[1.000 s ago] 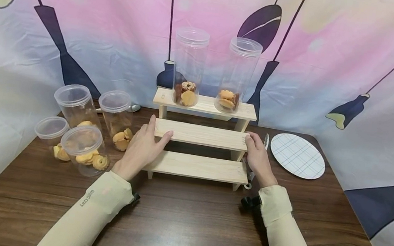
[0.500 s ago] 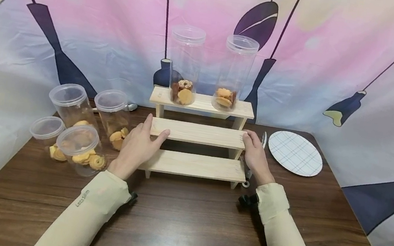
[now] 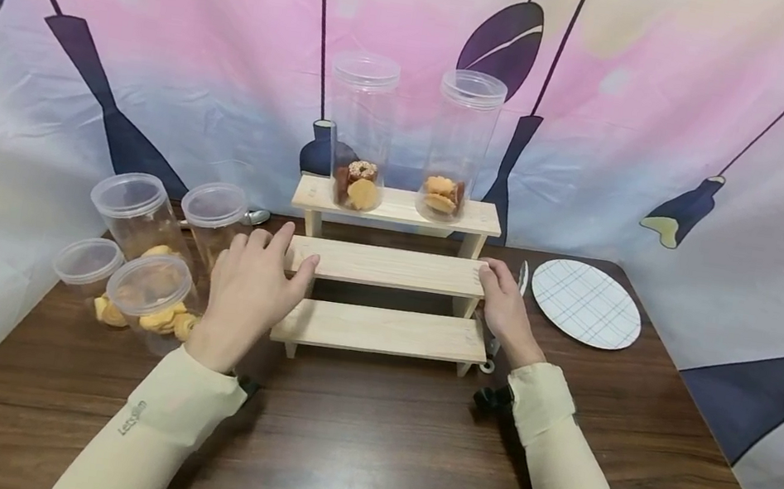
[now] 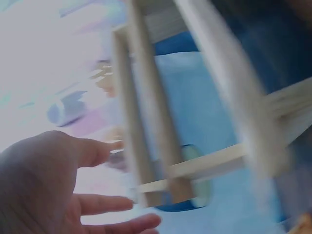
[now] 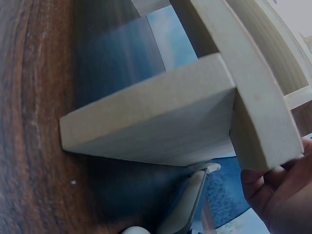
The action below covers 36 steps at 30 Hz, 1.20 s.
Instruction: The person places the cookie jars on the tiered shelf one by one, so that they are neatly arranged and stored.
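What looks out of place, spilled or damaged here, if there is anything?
Nothing stands out. The rack stands straight, both jars on its top shelf are upright, the visible cookies are inside jars, and the plate lies flat with no visible crack.

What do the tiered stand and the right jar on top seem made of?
Tiered stand: probably wood, pale and seemingly unvarnished, with visible grain. Jar: transparent and smooth, cookies showing through; likely plastic, though glass remains possible.
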### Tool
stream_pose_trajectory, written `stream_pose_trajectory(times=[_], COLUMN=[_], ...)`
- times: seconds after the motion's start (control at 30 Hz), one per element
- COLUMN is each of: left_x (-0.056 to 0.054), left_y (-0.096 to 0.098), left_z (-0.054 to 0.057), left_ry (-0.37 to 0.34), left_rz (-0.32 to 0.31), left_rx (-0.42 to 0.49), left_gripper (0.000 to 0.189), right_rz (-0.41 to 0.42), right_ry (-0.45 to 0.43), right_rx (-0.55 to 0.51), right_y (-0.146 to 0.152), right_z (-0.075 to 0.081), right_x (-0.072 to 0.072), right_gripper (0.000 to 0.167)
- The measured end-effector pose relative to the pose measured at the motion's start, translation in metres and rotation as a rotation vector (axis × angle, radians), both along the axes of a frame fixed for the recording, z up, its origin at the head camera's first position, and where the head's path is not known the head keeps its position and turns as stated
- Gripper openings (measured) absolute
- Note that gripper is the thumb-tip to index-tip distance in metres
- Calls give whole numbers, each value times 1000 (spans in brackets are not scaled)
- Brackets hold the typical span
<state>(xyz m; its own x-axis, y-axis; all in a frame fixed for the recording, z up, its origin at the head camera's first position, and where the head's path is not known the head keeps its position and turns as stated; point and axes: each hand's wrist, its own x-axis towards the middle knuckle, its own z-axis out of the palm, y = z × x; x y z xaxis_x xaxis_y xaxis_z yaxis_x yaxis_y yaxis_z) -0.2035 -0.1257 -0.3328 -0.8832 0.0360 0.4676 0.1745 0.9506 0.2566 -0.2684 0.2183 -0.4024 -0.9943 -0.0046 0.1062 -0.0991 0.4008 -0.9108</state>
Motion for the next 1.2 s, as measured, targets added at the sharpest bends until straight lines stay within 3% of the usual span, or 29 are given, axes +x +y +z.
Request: stream_pose_trajectory(times=[0.2,0.3,0.37,0.5,0.67,1.2], left_x=[10,8,6,-1,-11,-28], left_y=[-16,-29,-38,-54,-70,-90], left_z=[31,44,52,67,76,73], left_ry=[172,172,129,-35,-223,-414], left_rz=[-131,-149,-140,-106,-101,-70], left_rx=[5,14,7,-43,-109,-156], left_gripper=[50,54,58,70,81,105], right_rz=[2,4,7,12,12,9], right_ry=[-3,-1,0,-6,-14,2], right_rx=[4,8,6,-5,-16,-2], right_y=[0,1,1,0,0,0], right_z=[1,1,2,1,0,0], right_x=[0,-1,-1,-1,-1,-1], right_gripper=[54,55,55,54,53,53])
